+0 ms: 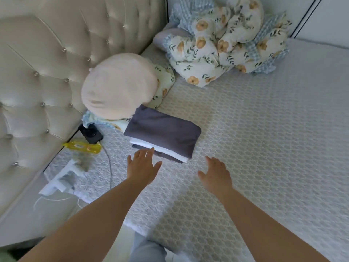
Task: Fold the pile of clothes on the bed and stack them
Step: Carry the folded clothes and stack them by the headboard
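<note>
I see both hands flat with fingers spread, gripping nothing: my left hand (pixel 142 168) has fingertips at the near edge of the folded stack (pixel 163 134), my right hand (pixel 215 175) hovers just right of it. The stack shows three layers, grey, white, grey, squared neatly. Beyond it lie one round cushion (pixel 119 86) and one crumpled floral quilt (pixel 224 40).

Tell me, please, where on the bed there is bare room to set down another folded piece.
The widest bare patch of mattress lies right of the folded stack, below the floral bedding heap. Bare mattress also shows near the open right hand. It is crowded left of the stack: the round cushion, yellow packet, cable and charger near the left hand.
</note>
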